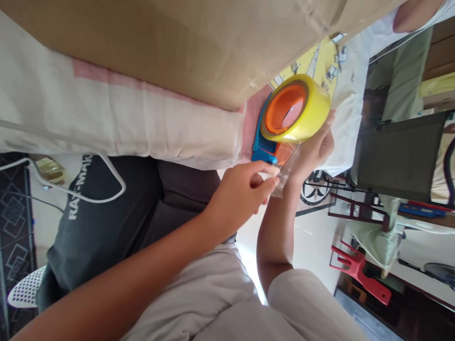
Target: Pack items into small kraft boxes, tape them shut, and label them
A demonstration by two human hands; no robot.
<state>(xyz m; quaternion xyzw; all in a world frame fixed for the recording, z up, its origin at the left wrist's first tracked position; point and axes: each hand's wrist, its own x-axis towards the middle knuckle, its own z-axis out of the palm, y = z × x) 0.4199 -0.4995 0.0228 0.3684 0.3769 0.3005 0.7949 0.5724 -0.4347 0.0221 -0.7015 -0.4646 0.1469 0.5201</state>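
A tape dispenser (263, 148) with a blue frame and an orange hub carries a big roll of clear yellowish packing tape (316, 111). My right hand (318, 147) is wrapped around the dispenser's far side, its fingers partly hidden behind the roll. From the roll hangs a short loose end of clear tape (285, 173). My left hand (245, 187) pinches that end between thumb and forefinger, just below the dispenser. Beyond both hands stands a large brown cardboard box (170, 52), close to the roll but apart from my hands.
The box rests on a white and pink cloth (185, 128) with a yellow printed patch (320, 61). Another person's arm (415, 14) shows at the top right. A white cable (113, 189) loops at the left. A red plastic chair (359, 267) stands at the right.
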